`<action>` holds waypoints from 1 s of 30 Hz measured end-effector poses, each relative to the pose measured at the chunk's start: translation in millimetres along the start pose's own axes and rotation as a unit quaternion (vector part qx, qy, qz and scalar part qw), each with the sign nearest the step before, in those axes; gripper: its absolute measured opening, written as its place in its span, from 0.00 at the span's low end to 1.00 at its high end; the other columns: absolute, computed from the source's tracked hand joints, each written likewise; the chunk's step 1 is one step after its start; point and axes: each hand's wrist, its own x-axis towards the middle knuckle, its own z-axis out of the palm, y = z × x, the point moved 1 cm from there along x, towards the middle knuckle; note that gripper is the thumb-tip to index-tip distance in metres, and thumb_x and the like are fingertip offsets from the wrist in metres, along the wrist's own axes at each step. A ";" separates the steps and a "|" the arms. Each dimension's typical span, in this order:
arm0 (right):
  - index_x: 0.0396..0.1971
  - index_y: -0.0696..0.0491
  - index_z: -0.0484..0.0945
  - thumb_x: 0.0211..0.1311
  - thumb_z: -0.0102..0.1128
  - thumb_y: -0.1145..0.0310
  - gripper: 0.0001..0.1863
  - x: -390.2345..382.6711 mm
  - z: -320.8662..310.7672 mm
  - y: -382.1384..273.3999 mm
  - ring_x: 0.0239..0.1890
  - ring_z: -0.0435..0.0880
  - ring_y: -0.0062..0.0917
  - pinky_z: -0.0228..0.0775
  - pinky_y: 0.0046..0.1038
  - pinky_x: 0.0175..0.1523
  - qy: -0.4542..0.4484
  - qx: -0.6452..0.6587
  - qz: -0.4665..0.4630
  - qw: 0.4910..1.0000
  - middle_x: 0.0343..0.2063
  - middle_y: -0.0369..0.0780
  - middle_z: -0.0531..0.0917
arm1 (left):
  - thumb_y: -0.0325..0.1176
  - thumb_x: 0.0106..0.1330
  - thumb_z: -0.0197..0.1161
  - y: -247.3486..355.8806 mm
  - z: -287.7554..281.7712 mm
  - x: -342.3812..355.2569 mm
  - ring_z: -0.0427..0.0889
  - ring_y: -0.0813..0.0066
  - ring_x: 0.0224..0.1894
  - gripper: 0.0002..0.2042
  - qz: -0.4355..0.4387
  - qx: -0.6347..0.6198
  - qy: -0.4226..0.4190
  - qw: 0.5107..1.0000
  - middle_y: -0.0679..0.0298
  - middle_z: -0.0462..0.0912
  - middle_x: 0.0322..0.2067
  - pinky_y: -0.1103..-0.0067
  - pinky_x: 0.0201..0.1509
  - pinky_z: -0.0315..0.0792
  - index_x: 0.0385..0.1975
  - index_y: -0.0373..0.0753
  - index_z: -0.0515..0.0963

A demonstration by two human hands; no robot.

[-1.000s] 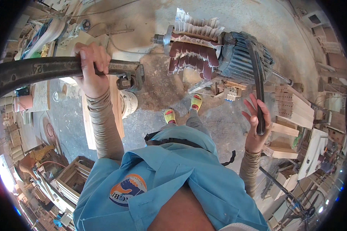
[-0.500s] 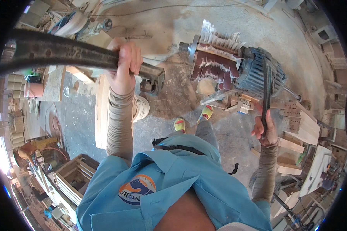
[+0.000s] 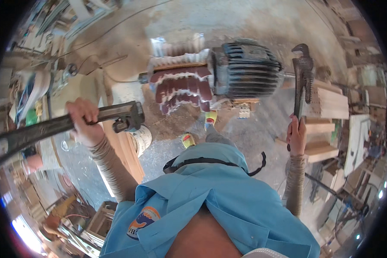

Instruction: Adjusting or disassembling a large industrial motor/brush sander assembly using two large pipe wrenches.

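My left hand (image 3: 85,122) is closed around a big dark pipe wrench (image 3: 34,134), near its jaw end; the long handle runs out to the left. Its jaw points right, toward the sanding roller but apart from it. My right hand (image 3: 296,136) grips a smaller pipe wrench (image 3: 304,71) by the handle, jaw upward, close to the shaft at the motor's right end; I cannot tell if they touch. Ahead of me is a dark finned electric motor (image 3: 251,71), with a sanding roller (image 3: 182,88) of brown abrasive strips and pale bristles on its left.
A white bucket (image 3: 142,139) and long wooden boards (image 3: 124,152) stand at the left. Stacked wood pieces (image 3: 327,103) lie on the right, beyond my right hand. Cables cross the floor at the back. My feet, in yellow shoes (image 3: 188,139), stand just before the machine.
My view has turned, so the motor and roller appear further left. My left hand with its wrench appears lower and further left. The right wrench now shows its jaw, upright beside the motor's shaft.
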 end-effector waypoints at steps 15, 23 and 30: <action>0.39 0.60 0.68 0.63 0.45 0.60 0.17 78.0 -92.8 124.7 0.35 0.73 0.48 0.64 0.38 0.39 0.073 -0.439 -0.115 0.888 0.31 0.53 0.75 | 0.40 0.66 0.47 -21.4 21.0 24.3 0.51 0.84 0.13 0.18 -0.008 0.017 -0.008 1.000 0.71 0.52 0.12 0.85 0.18 0.49 0.15 0.44 0.54; 0.49 0.58 0.64 0.64 0.43 0.59 0.20 99.4 -165.0 68.4 0.32 0.75 0.38 0.65 0.34 0.35 -0.052 -0.480 -0.066 0.873 0.32 0.49 0.76 | 0.43 0.66 0.47 -32.8 11.9 24.3 0.50 0.84 0.14 0.18 -0.019 -0.017 0.002 1.000 0.72 0.52 0.12 0.84 0.17 0.46 0.15 0.45 0.55; 0.47 0.57 0.65 0.64 0.42 0.58 0.19 110.2 -150.1 -4.3 0.37 0.75 0.47 0.66 0.37 0.38 -0.086 -0.556 0.098 0.821 0.35 0.52 0.76 | 0.38 0.66 0.47 -38.8 22.4 40.1 0.52 0.84 0.13 0.17 0.001 -0.038 -0.027 0.999 0.71 0.55 0.11 0.84 0.15 0.48 0.15 0.42 0.56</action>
